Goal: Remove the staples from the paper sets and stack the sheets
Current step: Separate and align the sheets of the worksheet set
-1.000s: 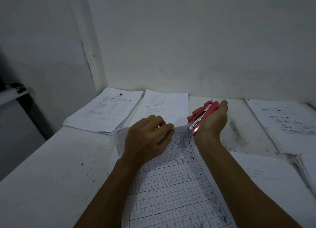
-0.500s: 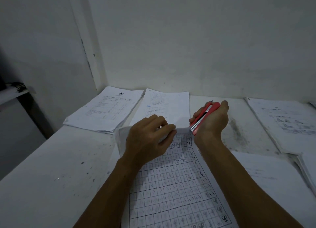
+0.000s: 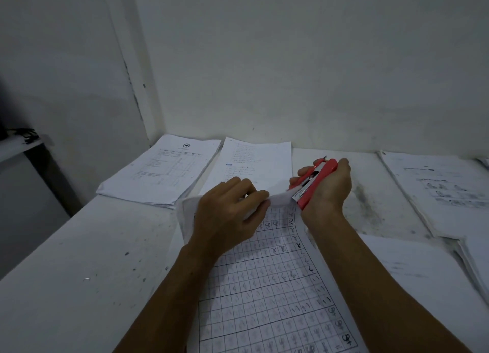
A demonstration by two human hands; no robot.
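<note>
Both forearms bare — no sleeves; left hand [image 3: 227,212], right hand [image 3: 330,188] ungloved.

Gridded paper set [image 3: 267,286] lies on table [image 3: 79,260], centre-front. Behind it: single sheet [image 3: 254,162]; left of that sheet, a paper stack [image 3: 161,172]. Right of grid set: more stacks [image 3: 436,188].

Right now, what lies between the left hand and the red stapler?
In the head view, only the raised top edge of the grid sheet, running from the left hand's fingers to the stapler held by the right hand.
</note>
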